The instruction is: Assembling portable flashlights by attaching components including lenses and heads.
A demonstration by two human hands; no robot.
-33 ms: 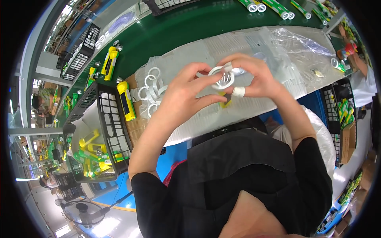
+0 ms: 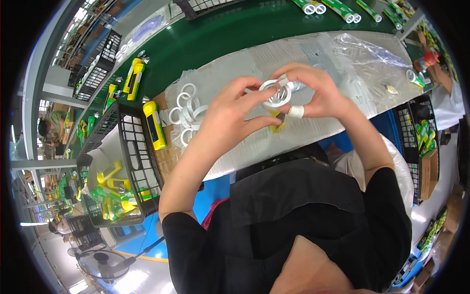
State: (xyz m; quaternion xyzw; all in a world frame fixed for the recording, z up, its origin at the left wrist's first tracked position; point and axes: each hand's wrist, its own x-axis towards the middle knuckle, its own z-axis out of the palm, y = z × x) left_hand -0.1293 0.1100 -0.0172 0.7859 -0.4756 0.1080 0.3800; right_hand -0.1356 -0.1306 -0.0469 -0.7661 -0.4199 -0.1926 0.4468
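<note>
Between my two hands, over the covered table, is a flashlight seen head-on. A white ring (image 2: pixel 269 103) surrounds its shiny reflector, and part of its yellow body (image 2: pixel 277 128) shows beneath. My left hand (image 2: pixel 230 110) is closed on it from the left, index finger over the ring and thumb lower, by the body. My right hand (image 2: pixel 318 90) grips the ring's right side with thumb and index finger, both wrapped in white tape. To the left of my left hand lie several loose white rings (image 2: pixel 187 117). Beyond them a yellow and black flashlight (image 2: pixel 154 125) rests on cardboard.
A black crate (image 2: pixel 139 161) with yellow and green flashlights stands at the left. More yellow flashlights (image 2: pixel 133 81) lie on the green surface (image 2: pixel 220 41), with green ones (image 2: pixel 338 10) at its far side. Clear plastic (image 2: pixel 367 54) lies at right, near another crate (image 2: pixel 409 127).
The ring and my right hand have shifted very slightly to the right. Both hands keep the same hold on the flashlight.
</note>
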